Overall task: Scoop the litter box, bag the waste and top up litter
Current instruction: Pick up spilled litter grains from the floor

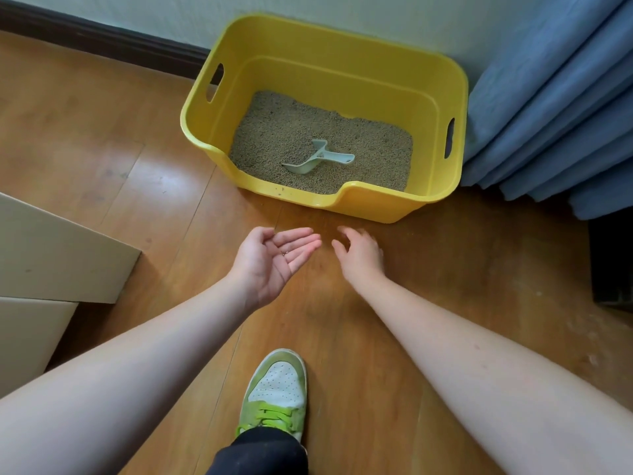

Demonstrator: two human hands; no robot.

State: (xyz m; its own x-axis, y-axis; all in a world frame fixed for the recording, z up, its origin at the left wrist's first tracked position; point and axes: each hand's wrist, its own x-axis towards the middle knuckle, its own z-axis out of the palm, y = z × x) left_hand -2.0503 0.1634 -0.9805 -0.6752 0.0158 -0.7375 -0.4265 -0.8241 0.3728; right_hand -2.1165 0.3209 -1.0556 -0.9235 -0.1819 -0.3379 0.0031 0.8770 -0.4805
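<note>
Glossy yellow plastic is noted on the litter box (373, 207); granular matt litter (274, 138); smooth plastic scoop (320, 159); polished wood floor (164, 173).

Both bare forearms extend forward toward the yellow litter box (325, 108). Left hand (274, 258): palm up, cupped, fingers straight and together, short of the box's near wall. Right hand (359, 252): palm down, fingers loosely spread, holding nothing, just beside the left. One green-shod foot (277, 392) planted between the forearms.
</note>
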